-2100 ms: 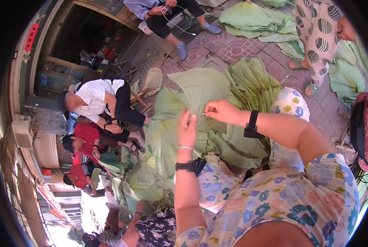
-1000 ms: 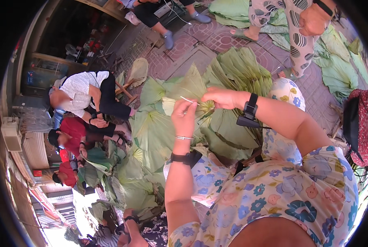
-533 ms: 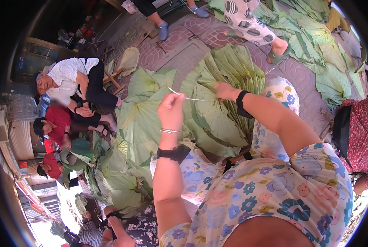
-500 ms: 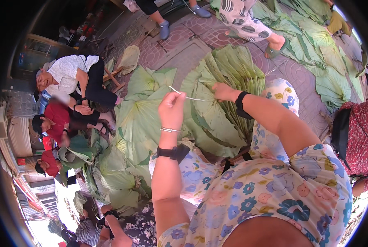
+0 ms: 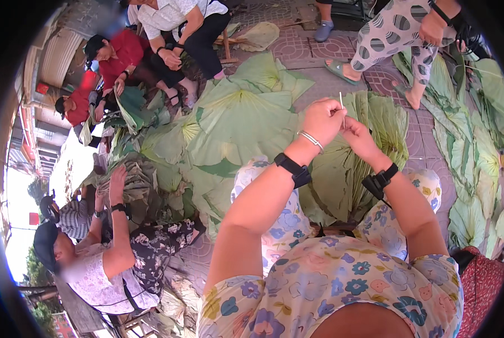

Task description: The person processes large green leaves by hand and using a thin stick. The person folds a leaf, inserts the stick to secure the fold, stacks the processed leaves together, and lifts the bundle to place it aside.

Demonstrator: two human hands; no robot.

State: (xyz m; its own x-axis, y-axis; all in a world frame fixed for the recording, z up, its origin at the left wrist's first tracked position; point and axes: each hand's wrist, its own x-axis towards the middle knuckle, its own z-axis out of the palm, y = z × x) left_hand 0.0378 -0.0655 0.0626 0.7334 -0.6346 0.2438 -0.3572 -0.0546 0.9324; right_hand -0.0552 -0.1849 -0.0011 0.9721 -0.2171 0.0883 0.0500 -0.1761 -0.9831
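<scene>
In front of my knees, my left hand (image 5: 324,119) is closed in a pinch on a thin white string (image 5: 341,100), whose stiff-looking end sticks up above the fingers. My right hand (image 5: 360,139) meets it at the fingertips, pinched at the string's lower part. Below both hands lies a stack of folded green lotus leaves (image 5: 384,121), fanned out between my knees. Wide open lotus leaves (image 5: 243,121) are spread to the left of the stack. Each wrist wears a black band, and the left also has a bracelet.
Co-workers sit at the left; one nearby handles a pile of dull leaves (image 5: 134,180), another in red (image 5: 129,53) holds a green leaf. A person in patterned trousers (image 5: 387,36) stands at the far right. More leaves (image 5: 460,135) cover the paving there. A red patterned cloth (image 5: 485,293) lies beside me.
My right hand has left the leaf stack and come up to the left hand at the string. The view has turned, shifting the scene, and the person in patterned trousers stands differently.
</scene>
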